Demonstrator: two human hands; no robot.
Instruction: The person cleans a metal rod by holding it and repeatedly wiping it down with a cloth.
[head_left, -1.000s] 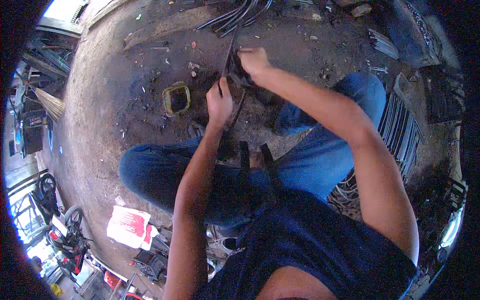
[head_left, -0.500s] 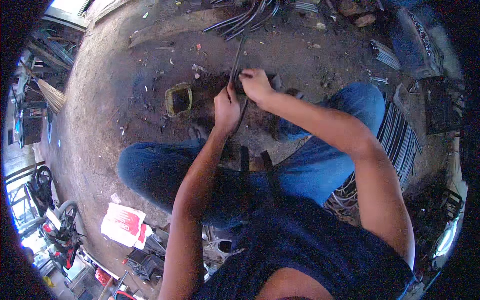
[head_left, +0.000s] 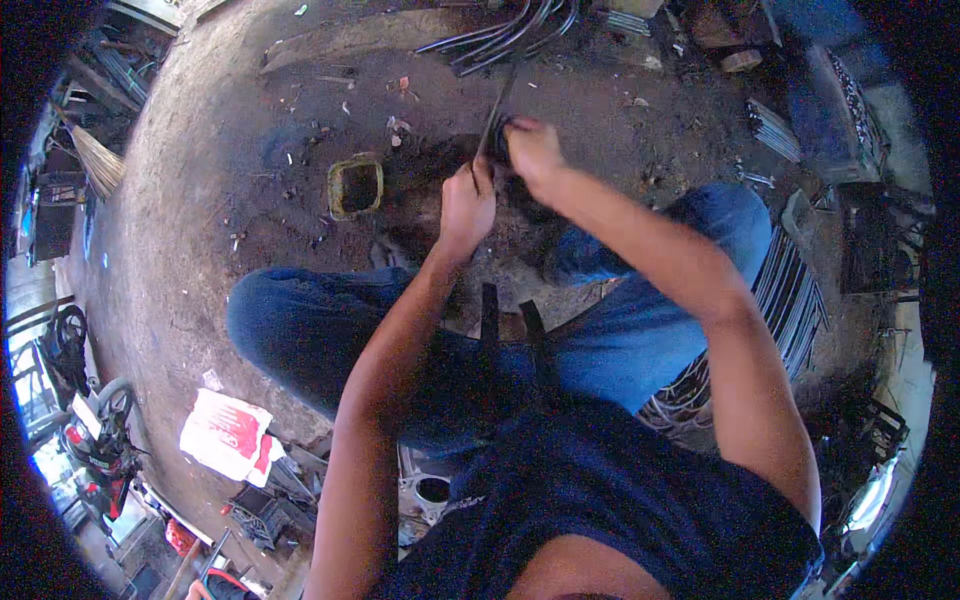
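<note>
So, from the head view: the piece being worked is a dark, slim bar [head_left: 495, 118], long and straight where it shows, dull rather than shiny. The left hand [head_left: 467, 212] has its fingers closed round the lower end of the visible stretch, and the bar heads off toward 12-1 o'clock from there. The right hand [head_left: 535, 158] sits at about 2 o'clock from the left, just beside the bar, fingers curled but blurry, so I can't tell if it's clamped on anything. Floor [head_left: 200, 280] is grimy, bare-looking and littered with scraps. A yellowish squarish tub [head_left: 336, 195] is at 9-10 o'clock from the left hand, bent shiny rods [head_left: 490, 45] up at 12. Going by the whole picture, there's a stack of straight rods [head_left: 790, 315] at 3, a broom [head_left: 97, 160] at 10, and a white-and-red bag [head_left: 225, 435] plus motorbike [head_left: 100, 455] around 8.
</note>
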